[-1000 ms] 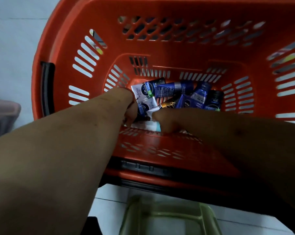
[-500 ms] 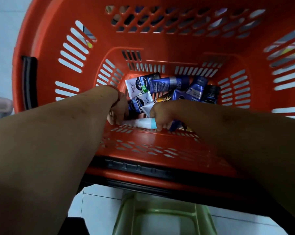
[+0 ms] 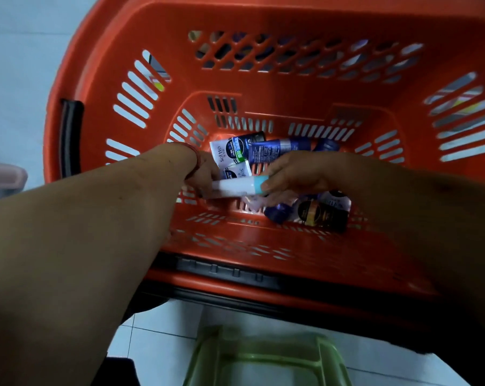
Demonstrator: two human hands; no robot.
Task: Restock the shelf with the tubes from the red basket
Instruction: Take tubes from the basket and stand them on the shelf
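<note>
White tube (image 3: 233,188) with teal cap is held level low inside red basket (image 3: 263,20), gripped at its tail end by left hand (image 3: 205,176) and pinched at the cap end by right hand (image 3: 294,174). More tubes (image 3: 263,150) are piled on the basket floor behind.

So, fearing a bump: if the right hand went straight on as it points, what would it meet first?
Likely the left hand, gripping the other end of the white tube the right hand holds; depth unclear.
</note>
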